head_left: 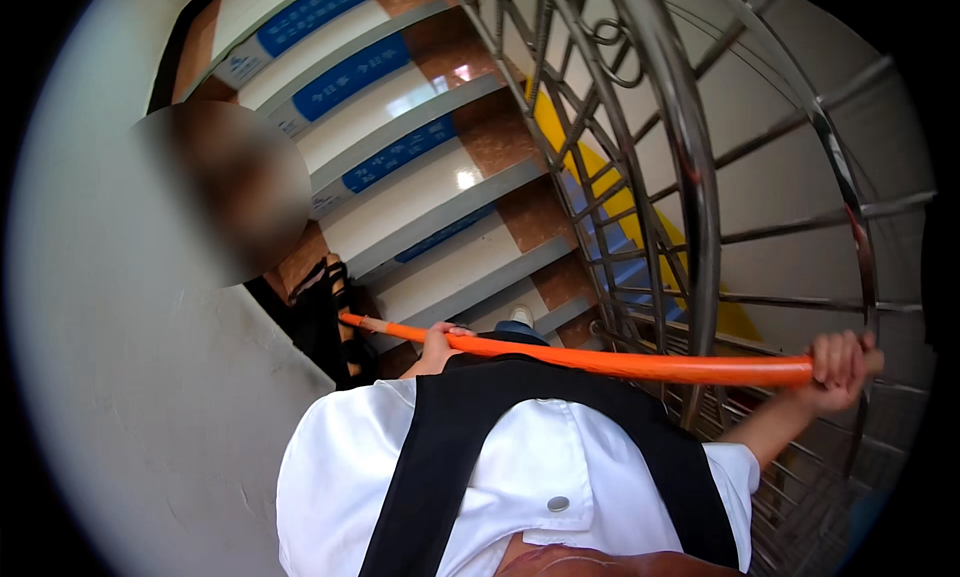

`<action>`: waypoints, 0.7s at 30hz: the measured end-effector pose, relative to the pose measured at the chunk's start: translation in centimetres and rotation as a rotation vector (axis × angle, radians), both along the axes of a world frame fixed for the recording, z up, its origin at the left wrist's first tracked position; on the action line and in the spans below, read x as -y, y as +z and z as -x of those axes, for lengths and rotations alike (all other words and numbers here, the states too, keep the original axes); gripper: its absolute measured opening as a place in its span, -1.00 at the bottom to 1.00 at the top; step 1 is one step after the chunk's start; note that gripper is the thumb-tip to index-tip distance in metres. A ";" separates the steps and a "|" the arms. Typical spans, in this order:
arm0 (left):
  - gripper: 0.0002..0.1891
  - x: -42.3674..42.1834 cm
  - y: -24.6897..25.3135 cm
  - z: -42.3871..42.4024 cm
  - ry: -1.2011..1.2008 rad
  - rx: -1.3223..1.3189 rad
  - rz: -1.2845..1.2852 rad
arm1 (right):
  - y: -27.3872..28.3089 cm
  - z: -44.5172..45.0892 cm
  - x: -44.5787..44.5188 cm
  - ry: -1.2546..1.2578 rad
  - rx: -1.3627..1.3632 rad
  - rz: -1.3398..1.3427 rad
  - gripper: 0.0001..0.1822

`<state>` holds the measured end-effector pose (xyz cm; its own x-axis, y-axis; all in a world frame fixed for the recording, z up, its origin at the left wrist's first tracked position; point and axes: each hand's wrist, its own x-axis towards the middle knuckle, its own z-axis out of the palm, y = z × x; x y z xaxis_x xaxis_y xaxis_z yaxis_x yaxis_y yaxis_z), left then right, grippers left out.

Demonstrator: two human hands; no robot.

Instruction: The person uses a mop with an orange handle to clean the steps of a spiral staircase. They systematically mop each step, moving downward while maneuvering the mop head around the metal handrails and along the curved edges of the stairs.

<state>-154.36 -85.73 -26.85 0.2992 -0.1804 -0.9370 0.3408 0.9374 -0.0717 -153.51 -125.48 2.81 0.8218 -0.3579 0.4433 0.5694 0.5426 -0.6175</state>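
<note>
An orange-wrapped pole runs crosswise in front of my chest. Its bare wooden tip pokes out past my right hand, whose fingers are wrapped around that end beside the metal railing. Closer to my body's left side, my left hand grips the pole, partly hidden by it. Farther left, the pole narrows and shows a pale worn patch, ending near another person's dark-clothed arm. Whether that person touches the pole cannot be told.
A staircase with grey nosings and blue lettered strips lies ahead. The other person, face blurred, is by the left wall. A curved metal handrail and bars stand on the right. My shoe is on the stairs.
</note>
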 end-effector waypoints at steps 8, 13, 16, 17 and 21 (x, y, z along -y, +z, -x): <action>-0.84 14.5 -1.6 -4.9 -0.287 0.082 0.124 | 3.6 11.4 7.2 -0.401 -0.085 0.199 -0.91; -0.88 25.4 -6.4 -6.3 -0.418 -0.027 0.045 | 2.8 15.3 6.3 -0.710 -0.110 0.342 -0.94; -0.90 29.4 -7.9 -6.4 -0.492 -0.040 -0.056 | 0.9 15.4 5.2 -0.794 -0.222 0.316 -0.89; -0.90 30.4 -8.1 -6.7 -0.510 -0.033 -0.090 | 0.1 15.2 5.1 -0.812 -0.263 0.280 -0.86; -0.91 33.4 -11.2 -4.3 -0.750 -0.067 -0.141 | -1.0 19.7 4.8 -1.042 -0.297 0.306 -0.85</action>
<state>-150.08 -119.09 -38.09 0.0857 -0.1904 -0.9780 0.8884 0.4590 -0.0115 -173.21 -130.31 1.83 0.2728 -0.8414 0.4665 0.4647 -0.3094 -0.8297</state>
